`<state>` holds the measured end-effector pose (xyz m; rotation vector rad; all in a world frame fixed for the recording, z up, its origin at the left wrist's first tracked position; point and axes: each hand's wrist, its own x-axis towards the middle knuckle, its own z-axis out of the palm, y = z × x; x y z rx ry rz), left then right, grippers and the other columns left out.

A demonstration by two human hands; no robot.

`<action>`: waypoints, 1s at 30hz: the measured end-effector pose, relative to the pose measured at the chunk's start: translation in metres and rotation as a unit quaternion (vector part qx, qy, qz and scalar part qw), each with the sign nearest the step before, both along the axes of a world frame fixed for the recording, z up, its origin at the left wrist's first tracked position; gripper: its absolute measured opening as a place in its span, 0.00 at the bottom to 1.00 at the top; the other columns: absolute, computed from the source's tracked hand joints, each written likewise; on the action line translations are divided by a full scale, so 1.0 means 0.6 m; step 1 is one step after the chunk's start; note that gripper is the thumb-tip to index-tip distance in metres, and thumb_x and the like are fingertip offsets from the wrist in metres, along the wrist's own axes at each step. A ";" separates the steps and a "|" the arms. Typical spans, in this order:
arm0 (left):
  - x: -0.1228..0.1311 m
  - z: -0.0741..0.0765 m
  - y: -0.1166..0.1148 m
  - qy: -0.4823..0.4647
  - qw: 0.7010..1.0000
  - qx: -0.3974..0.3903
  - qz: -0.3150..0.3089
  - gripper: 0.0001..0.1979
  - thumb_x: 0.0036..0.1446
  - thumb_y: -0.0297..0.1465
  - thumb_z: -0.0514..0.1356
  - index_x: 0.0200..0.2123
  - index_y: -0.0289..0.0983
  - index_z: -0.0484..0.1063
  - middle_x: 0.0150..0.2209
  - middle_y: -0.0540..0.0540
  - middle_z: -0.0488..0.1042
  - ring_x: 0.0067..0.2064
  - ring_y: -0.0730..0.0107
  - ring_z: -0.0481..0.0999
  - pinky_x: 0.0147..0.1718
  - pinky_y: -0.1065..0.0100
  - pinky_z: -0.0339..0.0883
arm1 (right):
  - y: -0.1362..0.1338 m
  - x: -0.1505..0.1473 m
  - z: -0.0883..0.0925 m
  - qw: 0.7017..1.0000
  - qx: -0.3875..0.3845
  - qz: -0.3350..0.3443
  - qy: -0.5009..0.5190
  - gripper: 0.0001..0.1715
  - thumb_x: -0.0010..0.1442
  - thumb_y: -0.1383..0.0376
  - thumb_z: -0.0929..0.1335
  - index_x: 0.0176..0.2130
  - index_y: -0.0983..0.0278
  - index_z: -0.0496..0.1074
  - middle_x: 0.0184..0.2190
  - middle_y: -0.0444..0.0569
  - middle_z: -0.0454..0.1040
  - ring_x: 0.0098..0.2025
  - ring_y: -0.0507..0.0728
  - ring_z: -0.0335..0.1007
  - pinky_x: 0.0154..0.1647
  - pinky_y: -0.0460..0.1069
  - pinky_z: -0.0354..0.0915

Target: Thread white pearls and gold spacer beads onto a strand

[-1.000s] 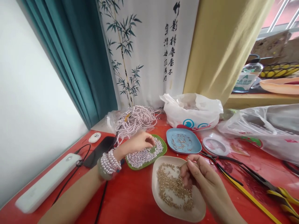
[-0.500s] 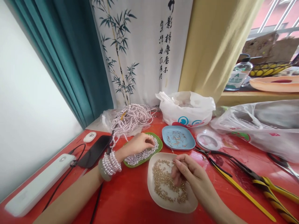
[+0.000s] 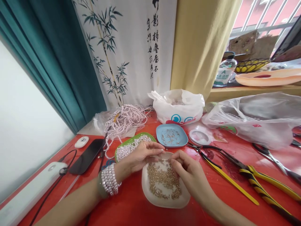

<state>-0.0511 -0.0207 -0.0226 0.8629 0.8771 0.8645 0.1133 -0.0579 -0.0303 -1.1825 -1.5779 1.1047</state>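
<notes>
A red bench (image 3: 131, 207) is seen, with a beige dish (image 3: 150, 196) of gold beads (image 3: 162, 182) nearest, pliers (image 3: 235, 163) to the right, and a green dish (image 3: 119, 147) and a blue dish (image 3: 171, 138) behind. Farther back, a white bag (image 3: 178, 110) and a teal curtain (image 3: 58, 62) are seen. The left hand (image 3: 141, 155) and right hand (image 3: 188, 171) are held over the beads with fingers pinched together, tips nearly meeting. What is pinched cannot be told.

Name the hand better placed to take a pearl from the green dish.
Left, most likely. The left hand sits right beside the green dish of pearls, while the right hand hangs over the cream dish of gold beads, beyond the left.
</notes>
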 end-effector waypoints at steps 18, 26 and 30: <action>0.003 -0.012 0.001 -0.040 0.999 -0.006 -0.007 0.10 0.38 0.26 0.69 0.26 0.30 0.72 0.25 0.49 0.73 0.24 0.83 0.70 0.22 0.80 0.60 | -0.008 -0.001 0.001 0.997 0.058 -0.025 -0.053 0.08 0.51 0.67 0.60 0.21 0.61 0.58 0.15 0.38 0.55 0.18 0.49 0.52 0.19 0.44 0.50; 0.002 -0.014 0.001 -0.044 0.999 -0.012 -0.007 0.10 0.37 0.25 0.69 0.26 0.30 0.73 0.25 0.48 0.74 0.23 0.83 0.70 0.22 0.81 0.61 | -0.007 -0.001 -0.002 0.997 0.050 -0.024 -0.045 0.08 0.50 0.66 0.60 0.20 0.61 0.59 0.14 0.37 0.55 0.17 0.49 0.51 0.18 0.44 0.49; 0.002 -0.016 0.001 -0.040 0.999 -0.015 -0.002 0.10 0.37 0.25 0.69 0.26 0.30 0.73 0.24 0.49 0.74 0.24 0.82 0.70 0.23 0.80 0.62 | -0.008 -0.001 -0.001 0.998 0.049 -0.022 -0.040 0.08 0.50 0.66 0.61 0.20 0.61 0.59 0.14 0.37 0.55 0.17 0.49 0.51 0.18 0.43 0.49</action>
